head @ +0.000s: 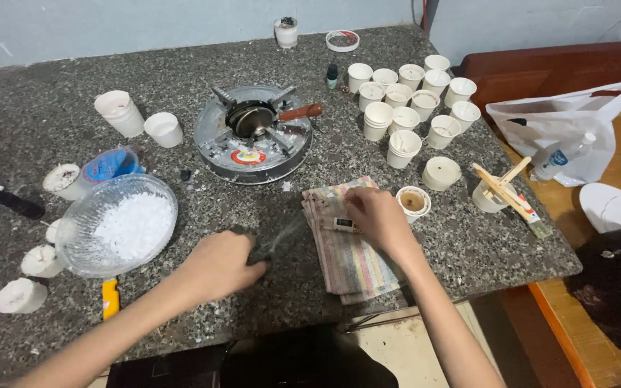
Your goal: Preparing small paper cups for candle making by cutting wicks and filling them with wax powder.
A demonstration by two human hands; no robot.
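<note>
The left hand [217,264] is curled shut around a dark, thin tool [271,248]. The tool is blurry, so I cannot tell what it is. Its tip points toward the folded striped cloth [353,262] that lies on the speckled grey stone table [411,244]. The right hand [376,215] rests on that cloth, and its fingers pinch a small white stick with a dark band [341,224]. The stick lies on the cloth, right under the fingertips.

Only the head view shows this. Just beside the right hand stands a small white cup with brown stuff inside [412,202]. I think the wrist could bump it and spill it on the cloth. Behind it is a crowd of small white cups [411,100], standing close together, so one knock could tip many.

Near the left arm sits a clear glass bowl of white flakes [120,226]. An elbow could push it and scatter the flakes. A round silver stove with a small dark pan on top [253,133] is in the middle of the table. If it is hot, reaching over it could burn. The blurry tool may be moving fast, so it could poke the other hand.

A white cup with wooden sticks laid across it [501,190] stands close to the table edge and could fall.
</note>
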